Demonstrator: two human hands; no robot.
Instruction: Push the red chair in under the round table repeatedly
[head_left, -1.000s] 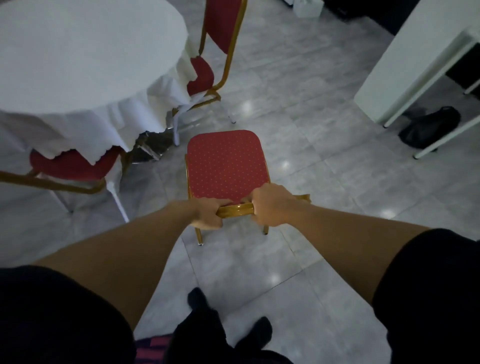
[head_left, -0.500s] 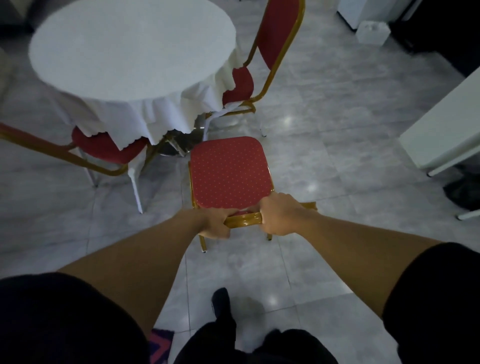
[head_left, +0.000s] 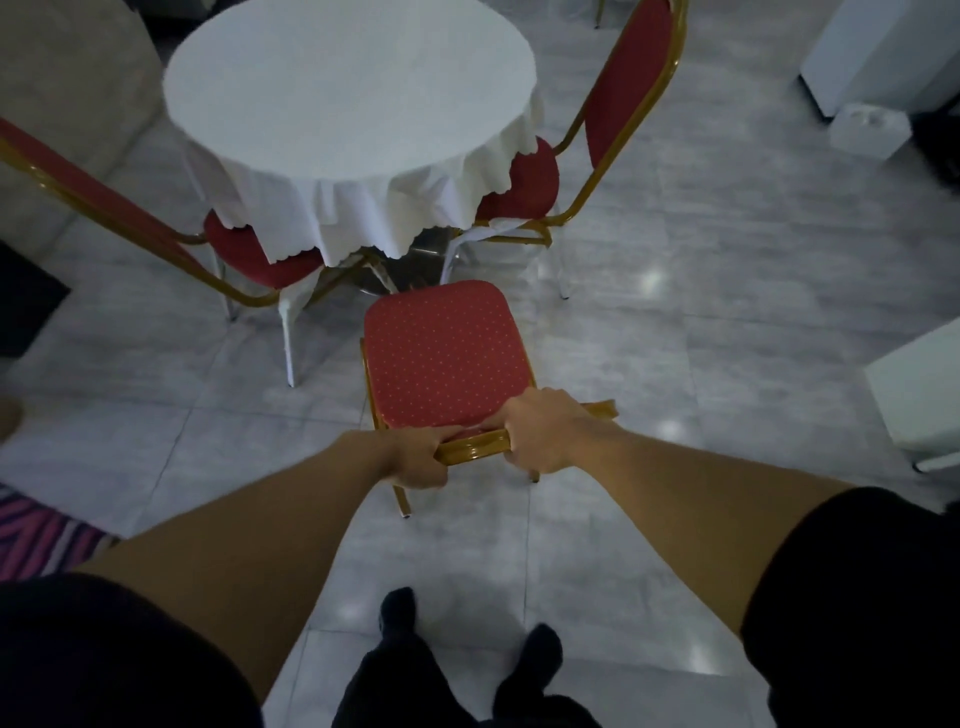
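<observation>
The red chair (head_left: 447, 353) has a dotted red seat and a gold metal frame. It stands on the tiled floor just in front of the round table (head_left: 348, 83), which is draped in a white cloth. The seat's front edge sits near the hanging cloth, not under the tabletop. My left hand (head_left: 418, 457) and my right hand (head_left: 545, 431) both grip the gold top bar of the chair's backrest, side by side. The backrest itself is mostly hidden below my hands.
Two more red chairs are tucked at the table: one at the left (head_left: 249, 254), one at the right (head_left: 618, 104). White furniture (head_left: 914, 395) stands at the right edge, a white box (head_left: 870, 130) at the upper right. My feet (head_left: 467, 654) are behind the chair.
The view has tilted up, so the whole tabletop shows. The chair has slid a little closer to the table's cloth. Both hands keep their grip on the backrest bar.
</observation>
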